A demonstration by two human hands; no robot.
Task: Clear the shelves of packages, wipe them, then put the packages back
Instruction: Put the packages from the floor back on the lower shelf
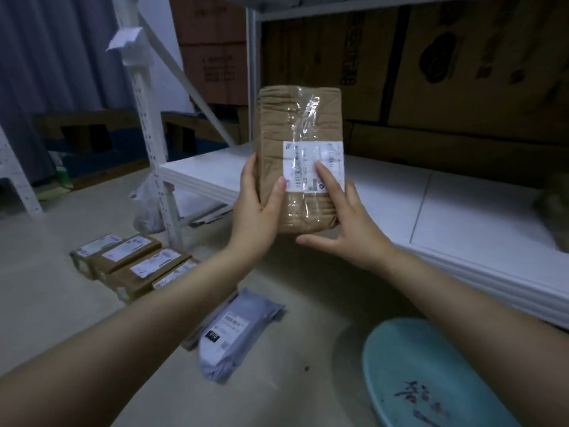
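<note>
A brown cardboard package (295, 124), wrapped in clear tape and carrying a white label, is held upright in front of the white shelf (431, 204). My left hand (258, 208) grips its lower left edge, thumb on the front face. My right hand (348, 223) lies against its lower right, fingers straight, forefinger pressing on the label, thumb spread out below the package. Several brown boxes with labels (135, 263) lie in a row on the floor at the left. A grey mailer bag (237, 331) lies on the floor between my arms.
A teal plastic basin (431, 380) sits on the floor at the lower right. Large cardboard cartons (462, 72) stand behind the shelf. A white perforated shelf post (151, 127) rises at the left, with a white plastic bag (147, 204) at its foot.
</note>
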